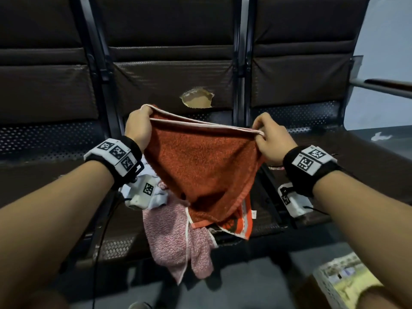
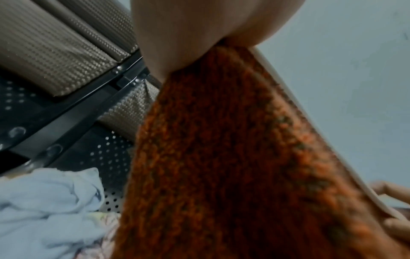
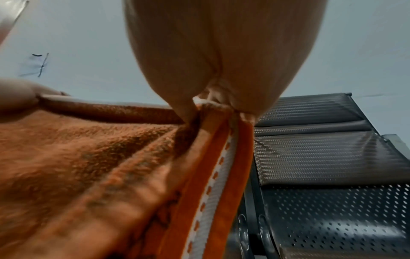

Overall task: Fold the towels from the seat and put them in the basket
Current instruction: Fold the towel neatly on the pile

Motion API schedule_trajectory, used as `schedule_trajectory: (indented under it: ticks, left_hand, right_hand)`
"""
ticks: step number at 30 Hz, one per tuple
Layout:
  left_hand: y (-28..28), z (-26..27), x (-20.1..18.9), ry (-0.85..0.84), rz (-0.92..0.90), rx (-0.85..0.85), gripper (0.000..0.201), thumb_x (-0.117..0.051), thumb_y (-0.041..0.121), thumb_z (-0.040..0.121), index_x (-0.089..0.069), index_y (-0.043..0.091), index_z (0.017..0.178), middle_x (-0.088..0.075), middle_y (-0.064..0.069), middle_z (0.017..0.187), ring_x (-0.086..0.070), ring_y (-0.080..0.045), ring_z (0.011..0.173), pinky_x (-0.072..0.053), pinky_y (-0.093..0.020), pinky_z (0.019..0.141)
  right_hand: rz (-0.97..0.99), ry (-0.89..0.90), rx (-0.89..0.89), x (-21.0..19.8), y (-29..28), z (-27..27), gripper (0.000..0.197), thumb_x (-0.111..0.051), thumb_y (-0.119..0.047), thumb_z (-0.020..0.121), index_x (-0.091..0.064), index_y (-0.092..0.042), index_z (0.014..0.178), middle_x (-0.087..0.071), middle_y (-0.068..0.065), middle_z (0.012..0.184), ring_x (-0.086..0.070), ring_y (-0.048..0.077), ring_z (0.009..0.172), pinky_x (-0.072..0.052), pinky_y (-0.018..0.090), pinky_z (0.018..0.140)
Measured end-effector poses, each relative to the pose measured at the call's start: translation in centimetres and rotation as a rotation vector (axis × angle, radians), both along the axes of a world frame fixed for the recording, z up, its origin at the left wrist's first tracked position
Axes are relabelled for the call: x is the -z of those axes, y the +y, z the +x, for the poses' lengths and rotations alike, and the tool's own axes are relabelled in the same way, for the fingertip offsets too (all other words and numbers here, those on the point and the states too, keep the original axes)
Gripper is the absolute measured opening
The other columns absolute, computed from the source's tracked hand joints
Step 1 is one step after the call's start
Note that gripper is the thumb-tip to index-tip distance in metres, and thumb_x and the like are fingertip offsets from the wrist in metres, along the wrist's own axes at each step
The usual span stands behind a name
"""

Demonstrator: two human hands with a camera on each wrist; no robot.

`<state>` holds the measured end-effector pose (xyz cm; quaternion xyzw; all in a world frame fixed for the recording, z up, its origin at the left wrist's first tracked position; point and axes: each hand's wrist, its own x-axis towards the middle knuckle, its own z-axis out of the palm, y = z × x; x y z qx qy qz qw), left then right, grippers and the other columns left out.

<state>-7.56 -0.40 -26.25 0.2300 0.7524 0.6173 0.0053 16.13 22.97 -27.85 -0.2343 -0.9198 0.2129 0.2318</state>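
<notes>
An orange towel [image 1: 200, 166] with a white edge hangs doubled over the middle seat, stretched between both hands. My left hand [image 1: 139, 126] grips its upper left corner, and my right hand [image 1: 269, 136] pinches the upper right corner. In the left wrist view the orange towel [image 2: 221, 157] drops from under my palm. The right wrist view shows the orange towel [image 3: 88, 166] and its white dashed border bunched in my fingers. A pink towel [image 1: 178, 239] lies on the seat below and droops over the front edge. A pale blue towel [image 2: 48, 201] lies crumpled beside it.
A row of dark perforated metal seats [image 1: 44, 139] with padded backs fills the view; the middle backrest has a torn hole [image 1: 197, 99]. A pale woven basket [image 1: 343, 282] stands on the floor at the lower right. A metal armrest [image 1: 383, 85] juts out at the right.
</notes>
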Motion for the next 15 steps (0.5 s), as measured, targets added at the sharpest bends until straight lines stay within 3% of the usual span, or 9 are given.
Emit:
schedule_trajectory:
  ticks: [2, 3, 5, 6, 7, 9, 11, 13, 15]
  left_hand:
    - [-0.8, 0.5, -0.4, -0.128, 0.094, 0.098, 0.017, -0.057, 0.037, 0.065, -0.063, 0.024, 0.055, -0.052, 0.005, 0.058, -0.047, -0.017, 0.060, -0.036, -0.032, 0.061]
    - [-1.2, 0.8, -0.4, -0.166, 0.115, 0.148, 0.015, -0.060, 0.036, 0.060, -0.059, 0.023, 0.052, -0.049, 0.005, 0.054, -0.044, -0.016, 0.053, -0.034, -0.030, 0.055]
    - [-1.7, 1.4, -0.6, -0.199, 0.125, 0.247, 0.005, -0.065, 0.027, 0.060, -0.064, 0.023, 0.057, -0.055, 0.005, 0.055, -0.051, -0.013, 0.049, -0.039, -0.026, 0.052]
    - [-2.0, 1.5, -0.6, -0.214, 0.133, 0.295, 0.006, -0.067, 0.022, 0.064, -0.069, 0.022, 0.069, -0.061, 0.003, 0.062, -0.057, -0.013, 0.055, -0.045, -0.026, 0.056]
    - [-2.2, 1.5, -0.7, -0.226, 0.140, 0.340, 0.018, -0.068, 0.017, 0.066, -0.070, 0.019, 0.084, -0.066, 0.000, 0.072, -0.062, -0.015, 0.064, -0.050, -0.029, 0.064]
    - [-2.7, 1.1, -0.7, -0.220, 0.122, 0.390, 0.044, -0.073, 0.008, 0.066, -0.064, 0.008, 0.108, -0.071, -0.007, 0.091, -0.069, -0.021, 0.081, -0.056, -0.036, 0.077]
    - [-3.2, 0.7, -0.3, -0.205, 0.091, 0.386, 0.060, -0.084, 0.005, 0.066, -0.060, 0.000, 0.120, -0.073, -0.012, 0.105, -0.072, -0.026, 0.093, -0.058, -0.040, 0.084]
    - [-3.5, 0.4, 0.2, -0.191, 0.053, 0.341, 0.048, -0.088, 0.017, 0.071, -0.068, 0.005, 0.112, -0.075, -0.012, 0.104, -0.073, -0.027, 0.094, -0.059, -0.039, 0.084]
    - [-3.4, 0.4, 0.7, -0.167, 0.028, 0.283, 0.025, -0.085, 0.027, 0.076, -0.076, 0.012, 0.095, -0.077, -0.009, 0.092, -0.073, -0.027, 0.088, -0.059, -0.036, 0.080]
  right_hand:
    - [0.037, -0.022, 0.030, -0.4, -0.3, -0.1, 0.036, -0.044, -0.004, 0.086, -0.060, -0.025, 0.111, -0.069, 0.009, 0.096, -0.064, 0.032, 0.088, -0.049, 0.035, 0.074]
    - [0.075, -0.033, 0.060, -0.7, -0.5, -0.2, 0.039, -0.043, -0.003, 0.083, -0.066, -0.026, 0.105, -0.070, 0.010, 0.097, -0.064, 0.034, 0.093, -0.050, 0.036, 0.077]
    - [0.112, -0.036, 0.124, -1.1, -0.9, -0.3, 0.031, -0.043, -0.002, 0.078, -0.066, -0.023, 0.081, -0.067, 0.009, 0.084, -0.064, 0.037, 0.091, -0.047, 0.036, 0.072]
    - [0.110, -0.030, 0.148, -1.3, -1.1, -0.2, 0.027, -0.043, -0.002, 0.076, -0.059, -0.023, 0.069, -0.062, 0.006, 0.076, -0.063, 0.037, 0.087, -0.043, 0.034, 0.069]
    - [0.105, -0.016, 0.160, -1.4, -1.2, -0.2, 0.027, -0.042, -0.002, 0.076, -0.052, -0.024, 0.063, -0.057, 0.004, 0.071, -0.061, 0.037, 0.083, -0.040, 0.033, 0.067]
    - [0.084, 0.017, 0.167, -1.7, -1.3, 0.1, 0.026, -0.040, -0.007, 0.077, -0.049, -0.024, 0.060, -0.054, 0.000, 0.066, -0.058, 0.035, 0.077, -0.038, 0.033, 0.067]
    - [0.077, 0.051, 0.180, -2.2, -1.2, 0.4, 0.024, -0.038, -0.024, 0.081, -0.051, -0.019, 0.061, -0.054, -0.003, 0.063, -0.056, 0.032, 0.071, -0.035, 0.033, 0.064]
    - [0.087, 0.058, 0.198, -2.5, -1.1, 0.7, 0.038, -0.039, -0.047, 0.082, -0.057, -0.021, 0.061, -0.055, -0.005, 0.059, -0.054, 0.024, 0.064, -0.033, 0.033, 0.059]
    - [0.107, 0.045, 0.165, -2.4, -1.1, 0.8, 0.035, -0.043, -0.060, 0.084, -0.061, -0.038, 0.063, -0.055, -0.007, 0.057, -0.051, 0.011, 0.060, -0.030, 0.029, 0.053]
